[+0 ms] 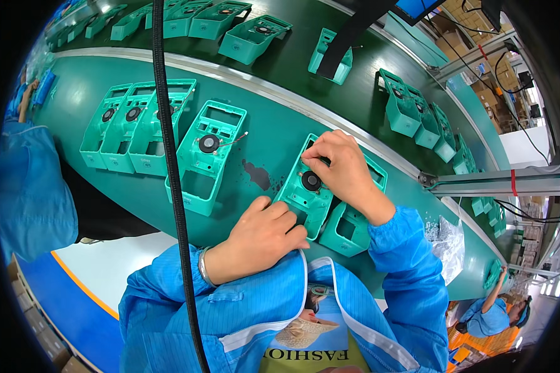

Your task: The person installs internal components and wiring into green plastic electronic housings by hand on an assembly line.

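In front of me lies a green plastic housing [320, 217] with a round black fan [310, 181] in its middle. My left hand [255, 239] is closed, its curled fingers against the near left wall of this housing. Over the far part of the housing my right hand [341, 165] makes a pinch, thumb and index finger together just beyond the fan. Whatever is between those fingertips is too small or hidden to make out. Close on the right is a second green housing [348, 242], partly covered by my right hand and wrist.
Left of my hands stands another fan housing [196, 204] with a thin wire. Several more housings [109, 140] stand beside it. Beyond a metal rail [249, 78], a dark green belt [292, 81] carries more housings. A clear plastic bag [449, 242] lies right; a co-worker's sleeve [37, 186] is left.
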Demonstrator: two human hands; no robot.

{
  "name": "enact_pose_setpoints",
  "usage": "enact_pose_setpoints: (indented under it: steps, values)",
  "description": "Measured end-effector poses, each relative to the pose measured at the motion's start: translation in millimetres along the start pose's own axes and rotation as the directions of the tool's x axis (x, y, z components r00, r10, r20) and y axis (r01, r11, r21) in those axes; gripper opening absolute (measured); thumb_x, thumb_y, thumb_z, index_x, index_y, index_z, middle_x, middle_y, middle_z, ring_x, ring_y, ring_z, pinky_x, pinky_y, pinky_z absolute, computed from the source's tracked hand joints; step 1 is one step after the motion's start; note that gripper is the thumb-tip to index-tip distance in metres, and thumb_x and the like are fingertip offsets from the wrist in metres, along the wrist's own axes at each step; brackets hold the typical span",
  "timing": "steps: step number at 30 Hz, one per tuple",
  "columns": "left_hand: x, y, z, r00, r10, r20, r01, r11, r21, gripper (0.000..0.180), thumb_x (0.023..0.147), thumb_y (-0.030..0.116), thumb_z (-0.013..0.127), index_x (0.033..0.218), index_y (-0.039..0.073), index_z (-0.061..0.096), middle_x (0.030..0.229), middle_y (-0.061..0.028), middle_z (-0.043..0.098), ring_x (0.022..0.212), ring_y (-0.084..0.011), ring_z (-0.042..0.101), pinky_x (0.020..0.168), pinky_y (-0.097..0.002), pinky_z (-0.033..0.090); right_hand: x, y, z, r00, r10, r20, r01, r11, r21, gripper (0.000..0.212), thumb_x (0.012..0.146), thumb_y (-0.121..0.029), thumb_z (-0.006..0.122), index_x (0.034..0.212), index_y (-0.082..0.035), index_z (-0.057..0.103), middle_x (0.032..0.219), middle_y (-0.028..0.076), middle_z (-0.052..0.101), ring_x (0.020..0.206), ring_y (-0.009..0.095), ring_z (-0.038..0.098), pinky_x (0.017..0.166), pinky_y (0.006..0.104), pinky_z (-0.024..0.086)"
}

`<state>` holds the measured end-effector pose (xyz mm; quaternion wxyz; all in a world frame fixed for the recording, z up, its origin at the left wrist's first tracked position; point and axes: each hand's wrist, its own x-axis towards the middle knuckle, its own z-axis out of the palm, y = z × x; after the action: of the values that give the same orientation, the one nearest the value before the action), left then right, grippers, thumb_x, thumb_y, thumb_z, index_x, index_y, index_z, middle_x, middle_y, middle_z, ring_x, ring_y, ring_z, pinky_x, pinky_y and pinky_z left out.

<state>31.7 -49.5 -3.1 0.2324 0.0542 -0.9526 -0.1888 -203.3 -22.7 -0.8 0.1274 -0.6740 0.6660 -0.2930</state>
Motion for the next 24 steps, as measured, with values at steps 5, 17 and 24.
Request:
enact_pose_setpoints:
  steps: [5, 17, 24]
  values:
    - [-2, 3, 2, 1.0, -0.005, -0.023, 0.005, 1.0, -0.028, 0.027, 0.081, 0.035, 0.078, 0.08, 0.014, 0.061, 0.075, -0.0014, 0.052, 0.08, -0.0201, 0.055, 0.075, -0.0378, 0.041, -4, -11, 4, 0.985, -0.16, -0.071, 0.142, 0.967, -0.211, 0.004, 0.082, -0.008, 0.078, 0.085, -0.008, 0.076, 0.087, 0.005, 0.065, 0.09, 0.027, 0.061, 0.084, 0.0414, 0.046]
    - [6, 1, 1, 0.999, 0.027, 0.04, -0.027, 1.0, -0.015, 0.025, 0.077, 0.035, 0.076, 0.082, 0.013, 0.064, 0.082, -0.0033, 0.055, 0.088, -0.0252, 0.057, 0.079, -0.0431, 0.042, -21, -45, 4, 0.974, -0.145, 0.175, 0.221, 0.794, -0.566, 0.015, 0.077, -0.014, 0.067, 0.084, -0.005, 0.076, 0.096, 0.01, 0.064, 0.107, 0.031, 0.058, 0.105, 0.0528, 0.04]
    - [5, -1, -10, 0.996, 0.003, 0.091, -0.005, 1.0, 0.014, 0.026, 0.079, 0.031, 0.077, 0.084, 0.009, 0.064, 0.08, -0.006, 0.055, 0.083, -0.028, 0.055, 0.079, -0.0437, 0.042, -78, 12, -56, 0.985, -0.021, -0.171, -0.029, 0.958, -0.284, 0.02, 0.077, -0.012, 0.074, 0.096, -0.008, 0.078, 0.099, 0.012, 0.07, 0.1, 0.034, 0.064, 0.095, 0.0467, 0.05]
